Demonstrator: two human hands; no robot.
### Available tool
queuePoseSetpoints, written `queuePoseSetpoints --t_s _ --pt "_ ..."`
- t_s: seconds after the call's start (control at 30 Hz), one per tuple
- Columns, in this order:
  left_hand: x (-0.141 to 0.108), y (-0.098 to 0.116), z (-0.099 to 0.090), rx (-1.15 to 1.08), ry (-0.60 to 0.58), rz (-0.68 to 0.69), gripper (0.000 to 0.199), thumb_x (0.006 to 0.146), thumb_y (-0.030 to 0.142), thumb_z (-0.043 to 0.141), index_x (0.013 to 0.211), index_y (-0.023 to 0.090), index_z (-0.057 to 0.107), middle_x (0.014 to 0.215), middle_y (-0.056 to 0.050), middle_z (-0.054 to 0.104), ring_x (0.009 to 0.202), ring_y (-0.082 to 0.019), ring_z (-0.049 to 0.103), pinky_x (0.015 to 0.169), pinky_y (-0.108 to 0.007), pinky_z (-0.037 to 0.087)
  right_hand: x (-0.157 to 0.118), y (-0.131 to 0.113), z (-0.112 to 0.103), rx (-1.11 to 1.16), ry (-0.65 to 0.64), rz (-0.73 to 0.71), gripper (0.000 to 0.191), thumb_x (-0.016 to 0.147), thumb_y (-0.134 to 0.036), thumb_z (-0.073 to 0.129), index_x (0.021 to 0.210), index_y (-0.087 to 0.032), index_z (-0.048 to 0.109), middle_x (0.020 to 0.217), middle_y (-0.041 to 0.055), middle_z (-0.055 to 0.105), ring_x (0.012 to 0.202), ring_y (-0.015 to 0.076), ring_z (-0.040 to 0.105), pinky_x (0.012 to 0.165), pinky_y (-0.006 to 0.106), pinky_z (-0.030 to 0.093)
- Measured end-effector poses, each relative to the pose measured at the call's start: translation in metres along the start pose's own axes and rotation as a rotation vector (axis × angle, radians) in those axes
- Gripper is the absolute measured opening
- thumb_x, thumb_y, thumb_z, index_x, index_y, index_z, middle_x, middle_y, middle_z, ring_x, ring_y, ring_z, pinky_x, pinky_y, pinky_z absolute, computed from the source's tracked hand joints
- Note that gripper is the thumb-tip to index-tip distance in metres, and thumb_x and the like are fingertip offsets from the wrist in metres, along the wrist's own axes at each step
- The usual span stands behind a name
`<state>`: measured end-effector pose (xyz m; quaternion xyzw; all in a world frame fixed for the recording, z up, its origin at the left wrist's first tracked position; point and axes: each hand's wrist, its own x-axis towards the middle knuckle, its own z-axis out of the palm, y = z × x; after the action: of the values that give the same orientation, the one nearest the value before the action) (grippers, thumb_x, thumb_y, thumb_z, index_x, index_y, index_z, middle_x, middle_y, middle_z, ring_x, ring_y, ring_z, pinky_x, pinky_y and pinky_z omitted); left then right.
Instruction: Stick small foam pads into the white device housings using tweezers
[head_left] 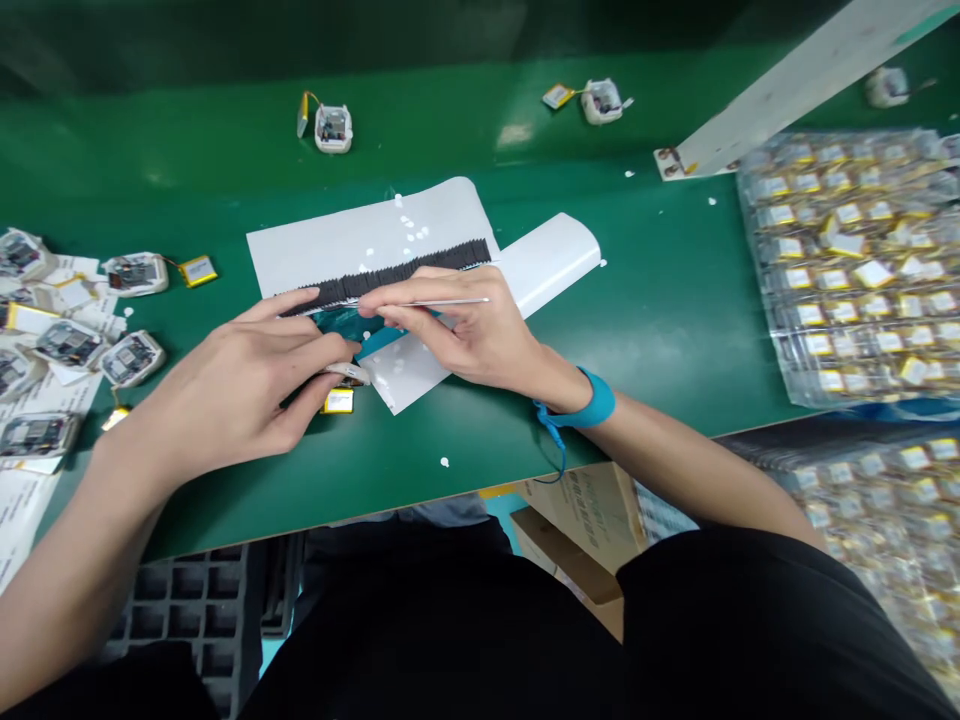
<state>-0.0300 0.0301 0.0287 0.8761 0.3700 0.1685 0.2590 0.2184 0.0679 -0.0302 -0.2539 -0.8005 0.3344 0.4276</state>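
My left hand (pixel 244 385) pinches a small white device housing (pixel 349 372) between thumb and fingers, and a yellow-edged battery (pixel 338 402) lies just below it. Its index finger is stretched onto a row of black foam-like strips (pixel 412 268). Tweezers (pixel 469 301), thin and metallic, are gripped in my right hand (pixel 480 335), their tips close to the front edge of that row. Under the strips lie white backing sheets (pixel 300 250) and a blue film (pixel 382 340). White dots are scattered on them. My fingers partly cover the housing and the tweezers.
White housings with circuit boards (pixel 71 343) crowd the left side on papers. Two more, a left one (pixel 333 129) and a right one (pixel 602 102), sit at the back. Clear trays of batteries (pixel 847 280) stand right, near a slanted white post (pixel 780 95).
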Motion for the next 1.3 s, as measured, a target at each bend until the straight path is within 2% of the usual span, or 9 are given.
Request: queuePoseSetpoints --t_s 0.1,0.2,0.27,0.3,0.4,0.47,0.6,0.83,1.3 --pt "-0.002 0.012 -0.002 -0.047 0.068 0.076 0.019 0.1 0.019 0.06 0.107 0.025 0.076 0.103 0.0 0.082 0.096 -0.023 0.076 0.124 -0.057 0.045 0.001 -0.003 -0.005 0.013 0.07 -0.09 0.023 0.106 -0.019 0.062 0.121 -0.021 0.079 0.115 0.0043 0.084 0.087 0.0138 0.074 0.084 0.031 0.061" --pt "0.003 0.017 -0.002 -0.433 0.549 -0.12 0.016 0.101 0.016 0.063 0.109 0.025 0.074 0.1 0.004 0.079 0.093 -0.017 0.075 0.099 -0.041 0.062 0.001 -0.006 -0.011 -0.028 0.205 -0.155 0.024 0.106 -0.018 0.061 0.122 -0.023 0.079 0.116 0.0037 0.083 0.089 0.0152 0.074 0.083 0.034 0.062" --pt "0.01 0.013 -0.002 -0.756 0.865 -0.332 0.013 0.096 0.011 0.064 0.098 0.02 0.074 0.091 0.001 0.076 0.08 -0.014 0.072 0.07 -0.027 0.061 0.002 -0.008 -0.013 -0.072 0.273 -0.197 0.025 0.106 -0.017 0.06 0.123 -0.023 0.078 0.116 0.0028 0.083 0.089 0.0153 0.075 0.081 0.034 0.064" --pt "0.014 0.01 -0.002 -0.906 0.926 -0.446 0.014 0.093 0.008 0.063 0.091 0.016 0.073 0.087 -0.002 0.074 0.075 -0.013 0.07 0.061 -0.023 0.057 0.002 -0.009 -0.014 -0.1 0.287 -0.23 0.026 0.106 -0.016 0.06 0.124 -0.023 0.078 0.115 0.0027 0.083 0.089 0.0152 0.075 0.081 0.034 0.064" --pt "0.023 0.003 -0.001 -1.226 0.818 -0.746 0.022 0.091 0.006 0.054 0.081 0.012 0.073 0.084 -0.012 0.075 0.069 -0.014 0.068 0.053 -0.02 0.052 0.002 -0.013 -0.016 -0.185 0.255 -0.341 0.029 0.105 -0.012 0.062 0.129 -0.02 0.074 0.112 0.0038 0.083 0.092 0.0156 0.077 0.082 0.035 0.065" --pt "0.025 0.003 0.003 -1.306 0.729 -0.809 0.025 0.095 0.011 0.053 0.081 0.012 0.074 0.085 -0.013 0.076 0.064 -0.013 0.064 0.053 -0.02 0.054 0.001 -0.017 -0.016 -0.222 0.216 -0.398 0.032 0.103 -0.008 0.063 0.133 -0.017 0.072 0.113 0.0064 0.083 0.098 0.0168 0.078 0.085 0.035 0.065" --pt "0.024 0.008 0.017 -1.253 0.748 -0.746 0.019 0.09 0.009 0.068 0.072 0.014 0.073 0.071 -0.003 0.069 0.053 -0.007 0.056 0.049 -0.016 0.05 -0.005 -0.024 -0.015 -0.334 0.12 -0.433 0.036 0.102 -0.007 0.064 0.136 -0.017 0.068 0.119 0.0072 0.082 0.107 0.0175 0.078 0.087 0.034 0.068" --pt "0.018 0.011 0.035 -1.113 0.884 -0.669 0.024 0.075 0.015 0.08 0.069 0.018 0.058 0.065 0.003 0.066 0.063 -0.016 0.078 0.066 -0.022 0.067 -0.013 -0.022 -0.012 -0.438 0.009 -0.458 0.042 0.101 -0.009 0.066 0.142 -0.017 0.065 0.126 0.006 0.081 0.107 0.0182 0.076 0.086 0.034 0.068" --pt "0.019 0.017 0.036 -1.014 0.752 -0.706 0.023 0.069 0.02 0.078 0.062 0.018 0.056 0.058 0.005 0.062 0.052 -0.014 0.072 0.055 -0.024 0.066 -0.013 -0.019 -0.01 -0.352 -0.062 -0.431 0.032 0.103 -0.007 0.06 0.133 -0.015 0.068 0.12 0.0071 0.082 0.105 0.0177 0.076 0.082 0.033 0.069"
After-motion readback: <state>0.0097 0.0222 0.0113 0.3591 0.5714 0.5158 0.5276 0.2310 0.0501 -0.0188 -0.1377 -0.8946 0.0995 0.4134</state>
